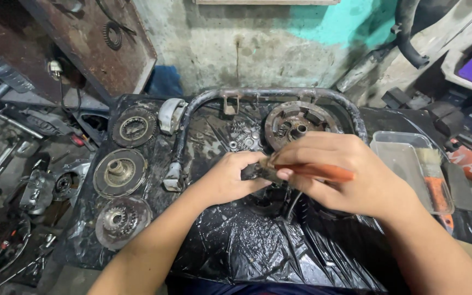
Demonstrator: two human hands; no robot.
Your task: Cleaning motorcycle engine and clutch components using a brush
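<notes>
My left hand (229,179) pinches a small dark greasy part (258,172) at the middle of the view, above a black plastic sheet (247,246). My right hand (337,172) grips an orange-handled brush (318,172) whose tip touches that part. Both hands meet just in front of a round clutch hub (293,124) with springs. What lies under the hands is hidden.
Three round clutch discs (120,172) lie in a column at the left. A bent metal tube frame (269,95) arches at the back. A clear plastic tray (405,158) with a second orange brush (435,186) stands to the right. Tools clutter the far left.
</notes>
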